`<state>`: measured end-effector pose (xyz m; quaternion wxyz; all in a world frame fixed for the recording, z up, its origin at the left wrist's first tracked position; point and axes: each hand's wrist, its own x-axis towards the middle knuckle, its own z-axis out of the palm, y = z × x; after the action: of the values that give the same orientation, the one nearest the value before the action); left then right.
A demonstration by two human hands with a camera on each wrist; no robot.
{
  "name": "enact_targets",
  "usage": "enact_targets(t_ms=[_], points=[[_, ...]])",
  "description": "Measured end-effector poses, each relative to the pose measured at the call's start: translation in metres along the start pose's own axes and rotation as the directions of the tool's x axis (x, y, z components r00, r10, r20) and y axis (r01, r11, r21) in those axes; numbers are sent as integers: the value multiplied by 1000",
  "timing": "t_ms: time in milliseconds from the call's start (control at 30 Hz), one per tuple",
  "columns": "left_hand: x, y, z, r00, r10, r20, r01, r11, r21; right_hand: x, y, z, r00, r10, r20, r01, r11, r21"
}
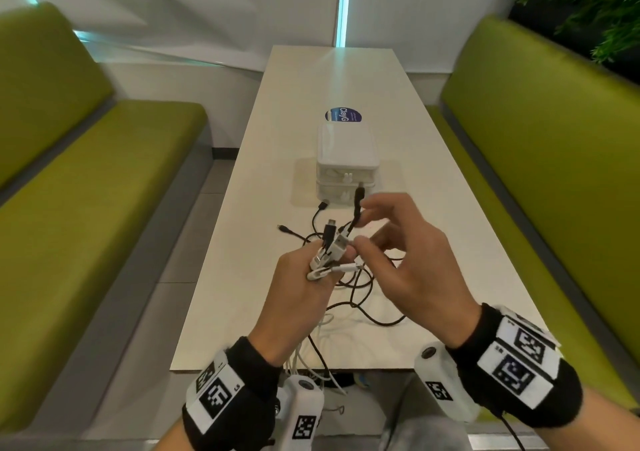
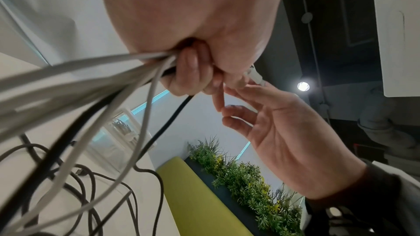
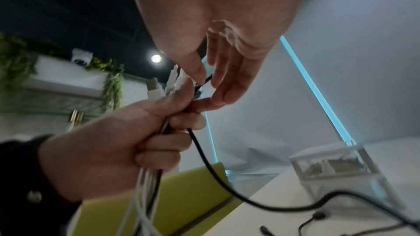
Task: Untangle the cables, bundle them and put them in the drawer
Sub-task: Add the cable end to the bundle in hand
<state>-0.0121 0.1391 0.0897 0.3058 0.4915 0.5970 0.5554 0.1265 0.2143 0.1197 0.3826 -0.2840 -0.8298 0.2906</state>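
Black wrist straps with white square-code tags, one marked "L5" [image 1: 221,390], sit nearest. Left hand [image 1: 298,284] clenches a bunch of white and black cables [image 1: 332,249], plug ends up. Right hand [image 1: 412,260] pinches one black cable's plug end [image 1: 358,204] at the bunch. Loose black cable loops [image 1: 360,294] lie on the cream desk [image 1: 433,208] in front of the white stacked plastic drawer box [image 1: 346,159]. Behind the box, a blue round sticker [image 1: 344,115] reads "ClayG".

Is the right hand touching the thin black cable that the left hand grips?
Touching. In the right wrist view, the right hand pinches the thin black cable just above the left hand.
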Motion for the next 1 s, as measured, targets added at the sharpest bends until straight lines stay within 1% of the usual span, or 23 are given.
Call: enact_targets(t_ms=[33,100,200,300,367,433,500,567,667,767,800,833,867,900,933,967,1000], points=[[0,-2,-1,1000,0,-2,0,1000,0,1,0,0,999,48,-23,-47,997,66],[1,-4,-3,1000,16,1,-16,999,40,2,0,0,993,120,-13,-116,980,164],[-2,-5,-4,997,67,32,-71,986,153,3,1,3,989,143,42,-149,959,242],[-4,-10,-5,995,90,32,-95,977,189,5,6,6,978,195,78,-211,903,375],[-5,-11,-5,993,117,18,-119,975,188,6,8,6,965,234,122,-264,837,479],[-5,-13,-4,992,124,-9,-123,986,111,5,10,7,958,244,154,-288,795,534],[-4,-16,-2,993,109,-40,-109,994,9,3,13,7,963,228,143,-269,820,505],[-5,-19,-1,995,75,-64,-78,996,-49,0,12,12,972,197,124,-232,875,425],[-5,-20,-1,995,42,-92,-44,999,-20,-4,12,21,981,165,103,-189,930,315],[-4,-17,-1,994,22,-104,-27,998,-52,-5,16,27,988,142,57,-152,947,281],[-4,-17,-2,994,9,-112,-17,998,-67,-5,19,28,984,155,82,-173,934,312],[-4,-17,-2,992,-6,-123,-6,996,-89,-4,23,28,972,174,157,-221,906,362],[-5,-17,-3,990,-13,-138,-4,993,-117,-4,25,29,944,184,272,-289,860,421],[-6,-16,-4,987,-10,-161,-15,988,-153,-6,28,32,899,175,401,-356,826,436],[-5,-13,-6,983,3,-182,-39,980,-195,-9,31,36,861,149,486,-361,853,378],[-4,-11,-11,979,22,-201,-68,973,-222,-12,35,41,842,133,524,-298,923,243],[-2,-9,-17,975,50,-215,-99,969,-227,-14,39,44,831,125,542,-214,971,103]])
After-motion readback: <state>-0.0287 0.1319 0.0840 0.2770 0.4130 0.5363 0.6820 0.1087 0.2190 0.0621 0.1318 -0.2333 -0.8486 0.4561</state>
